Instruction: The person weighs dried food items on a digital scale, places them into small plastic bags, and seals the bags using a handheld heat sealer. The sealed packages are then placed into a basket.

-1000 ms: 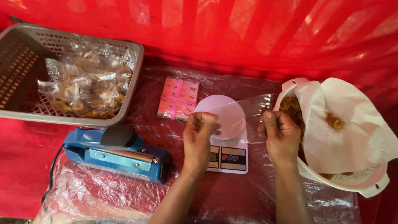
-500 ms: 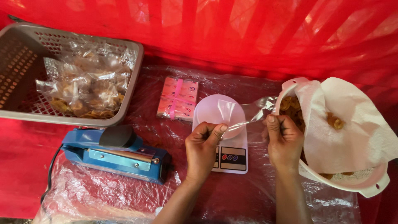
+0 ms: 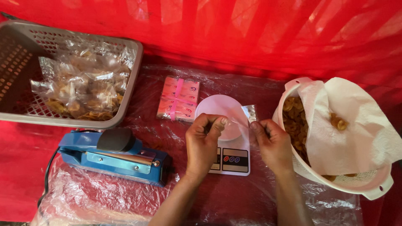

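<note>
My left hand [image 3: 205, 140] and my right hand [image 3: 272, 142] both pinch a small clear plastic bag [image 3: 247, 117] between them, just above a small white kitchen scale [image 3: 228, 157]. The bag is empty as far as I can tell, and its upper edge glints. A white round dish [image 3: 217, 109] sits on the scale under my left fingers. To the right stands a white colander [image 3: 377, 186] lined with paper towel [image 3: 351, 134] and filled with fried chips [image 3: 295, 125].
A blue heat sealer [image 3: 113, 155] lies at the left front. Behind it a grey plastic basket [image 3: 125, 92] holds several sealed bags of chips [image 3: 79, 92]. A pink banded packet [image 3: 178, 98] lies behind the scale. Clear plastic sheeting covers the red table.
Both hands have drawn closer together and lower over the scale, and the clear bag between them has gone from spread out to bunched and narrow.
</note>
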